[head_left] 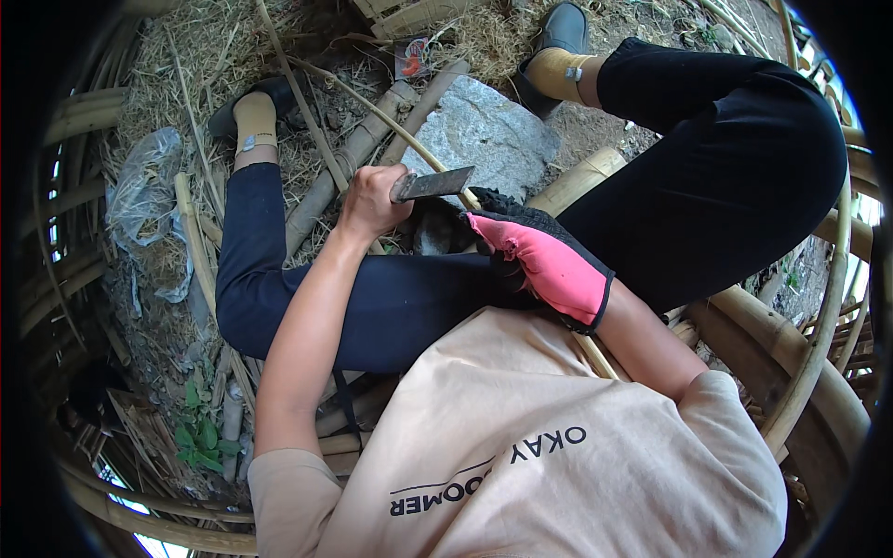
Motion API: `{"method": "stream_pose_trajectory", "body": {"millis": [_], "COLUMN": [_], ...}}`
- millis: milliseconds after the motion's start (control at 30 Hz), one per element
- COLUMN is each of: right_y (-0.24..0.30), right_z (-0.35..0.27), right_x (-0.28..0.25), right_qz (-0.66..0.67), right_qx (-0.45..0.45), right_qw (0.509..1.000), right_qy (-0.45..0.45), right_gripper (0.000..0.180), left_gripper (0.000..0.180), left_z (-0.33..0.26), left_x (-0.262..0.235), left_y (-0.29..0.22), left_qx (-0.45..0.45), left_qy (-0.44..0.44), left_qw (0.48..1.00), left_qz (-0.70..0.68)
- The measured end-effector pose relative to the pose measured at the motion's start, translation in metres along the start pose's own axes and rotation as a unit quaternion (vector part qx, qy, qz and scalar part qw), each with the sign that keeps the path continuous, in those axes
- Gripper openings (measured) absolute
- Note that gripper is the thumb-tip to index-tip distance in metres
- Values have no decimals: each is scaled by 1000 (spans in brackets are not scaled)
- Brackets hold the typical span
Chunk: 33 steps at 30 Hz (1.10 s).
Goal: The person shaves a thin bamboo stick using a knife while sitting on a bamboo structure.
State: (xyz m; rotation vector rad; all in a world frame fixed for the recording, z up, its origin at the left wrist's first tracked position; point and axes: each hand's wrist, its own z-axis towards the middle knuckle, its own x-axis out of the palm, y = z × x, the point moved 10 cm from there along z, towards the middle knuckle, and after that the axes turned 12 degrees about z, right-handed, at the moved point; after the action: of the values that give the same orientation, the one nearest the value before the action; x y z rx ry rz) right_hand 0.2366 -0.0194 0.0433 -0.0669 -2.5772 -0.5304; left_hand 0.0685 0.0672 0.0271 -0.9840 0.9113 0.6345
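Observation:
My bare left hand (374, 201) is closed round a knife whose handle is hidden in my fist. Its broad, dark, square-ended blade (435, 184) points right, lying across a thin bamboo strip (398, 130). On my right hand (547, 263) is a pink and black glove. Those gloved fingers are wrapped round the strip just below the blade. The strip runs from the upper left, through the glove, and shows again at my shirt (595, 357). Both hands are above my lap, near a large grey stone (484, 130).
Bamboo poles (349, 158) lie on the straw-strewn ground between my feet. A crumpled clear plastic bag (146, 186) is at the left. Thick curved bamboo (791, 363) is close by on the right. Green leaves (200, 437) grow at the lower left.

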Motion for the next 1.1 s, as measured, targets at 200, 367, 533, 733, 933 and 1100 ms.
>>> {"method": "stream_pose_trajectory", "body": {"millis": [200, 367, 533, 733, 933, 1100], "right_y": [1, 1, 6, 3, -7, -1], "right_z": [0, 0, -8, -3, 1, -1], "right_x": [-1, -1, 5, 0, -1, -4], "right_qz": [-15, -11, -57, -53, -23, -33], "right_qx": [-5, -1, 3, 6, 17, 9], "right_qw": [1000, 1000, 998, 999, 999, 999], "right_qy": [21, 16, -18, 1, -27, -11], "right_gripper": [30, 31, 34, 35, 35, 35], "left_gripper": [22, 32, 31, 29, 26, 29], "left_z": [-3, -5, -4, -2, -20, -11], "left_x": [6, 3, 2, 6, 0, 9], "left_y": [-26, 21, 4, 4, 82, 53], "left_qx": [-15, -163, -136, -119, -271, -239], "left_qy": [39, 30, 23, 22, 37, 37], "left_qw": [998, 986, 989, 992, 961, 970], "left_qz": [-49, -25, -54, -28, 37, -15]}}
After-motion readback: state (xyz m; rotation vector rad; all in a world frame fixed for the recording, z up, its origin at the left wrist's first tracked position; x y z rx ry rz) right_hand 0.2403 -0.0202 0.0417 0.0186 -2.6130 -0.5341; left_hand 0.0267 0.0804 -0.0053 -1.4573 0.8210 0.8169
